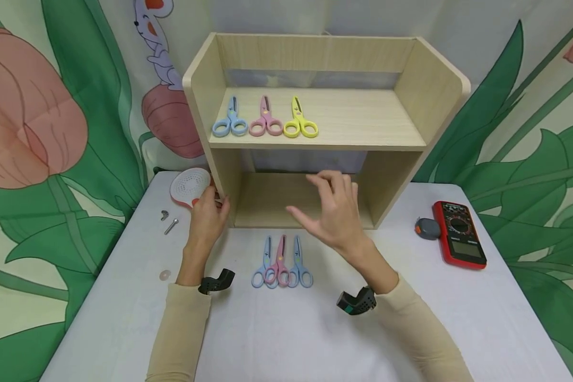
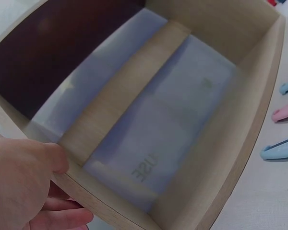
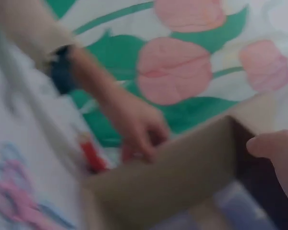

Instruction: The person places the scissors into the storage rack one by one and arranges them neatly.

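Observation:
A light wooden two-tier shelf (image 1: 363, 116) stands at the back of the table. My left hand (image 1: 207, 215) grips the front edge of its left side panel; the left wrist view shows the thumb on the edge and fingers outside the panel. The right hand (image 1: 336, 212) hovers before the lower compartment, thumb and fingers spread, holding nothing. Blue scissors (image 1: 231, 119), pink scissors (image 1: 266, 119) and yellow scissors (image 1: 300, 121) lie in a row on the upper tier. On the table before the shelf lie blue scissors (image 1: 267, 254), pink scissors (image 1: 280, 260) and more blue scissors (image 1: 298, 262), handles close together.
Left of the shelf lie a round white perforated tool with a red rim (image 1: 191, 185), a bolt (image 1: 171, 226), a small metal piece (image 1: 164, 215) and a flat round disc (image 1: 164, 275). A red multimeter (image 1: 460, 233) and grey tape measure (image 1: 427, 228) lie at right.

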Demonstrator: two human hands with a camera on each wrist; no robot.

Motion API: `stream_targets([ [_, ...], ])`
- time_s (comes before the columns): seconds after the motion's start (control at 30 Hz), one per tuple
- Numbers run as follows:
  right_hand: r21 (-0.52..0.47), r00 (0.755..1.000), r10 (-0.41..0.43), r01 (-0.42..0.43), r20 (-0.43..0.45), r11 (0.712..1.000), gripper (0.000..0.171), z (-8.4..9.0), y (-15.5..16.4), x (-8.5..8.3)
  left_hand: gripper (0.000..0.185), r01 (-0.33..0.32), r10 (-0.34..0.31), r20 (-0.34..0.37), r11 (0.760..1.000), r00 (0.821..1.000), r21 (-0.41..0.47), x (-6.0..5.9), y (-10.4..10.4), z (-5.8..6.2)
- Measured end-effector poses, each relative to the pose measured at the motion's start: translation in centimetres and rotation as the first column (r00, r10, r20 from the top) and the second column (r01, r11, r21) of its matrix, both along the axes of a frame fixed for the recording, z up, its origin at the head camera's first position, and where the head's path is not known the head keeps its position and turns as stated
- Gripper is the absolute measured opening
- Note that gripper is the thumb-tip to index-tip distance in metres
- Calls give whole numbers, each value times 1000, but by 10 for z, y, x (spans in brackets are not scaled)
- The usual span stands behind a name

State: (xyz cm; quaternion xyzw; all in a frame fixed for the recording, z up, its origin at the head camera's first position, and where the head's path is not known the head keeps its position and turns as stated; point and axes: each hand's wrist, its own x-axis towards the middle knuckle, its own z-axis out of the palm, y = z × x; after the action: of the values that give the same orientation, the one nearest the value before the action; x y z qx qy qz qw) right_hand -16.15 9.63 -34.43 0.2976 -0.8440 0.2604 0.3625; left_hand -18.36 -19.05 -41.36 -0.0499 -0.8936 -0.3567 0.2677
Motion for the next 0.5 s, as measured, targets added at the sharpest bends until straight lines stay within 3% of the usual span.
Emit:
stream_targets([
  [0.13, 69, 984, 10, -22, 176, 997, 72, -40, -4, 18, 27, 7, -7, -4, 1000, 1000, 3, -1, 0, 0],
  [0.3, 184, 911, -52, -27, 408, 983, 71, -84, -16, 33, 26, -1, 1, -9, 1000, 1000, 9, 0, 0, 1],
  [0.4, 267, 888, -97, -30, 450, 963, 68, -104, -25, 41, 26, -5, 5, 0, 1000, 1000, 7, 1, 0, 0],
  [0.5, 359, 892, -145, -21, 428, 933, 66, -118, -33, 48, 26, -4, 4, 10, 1000, 1000, 7, 1, 1, 0],
])
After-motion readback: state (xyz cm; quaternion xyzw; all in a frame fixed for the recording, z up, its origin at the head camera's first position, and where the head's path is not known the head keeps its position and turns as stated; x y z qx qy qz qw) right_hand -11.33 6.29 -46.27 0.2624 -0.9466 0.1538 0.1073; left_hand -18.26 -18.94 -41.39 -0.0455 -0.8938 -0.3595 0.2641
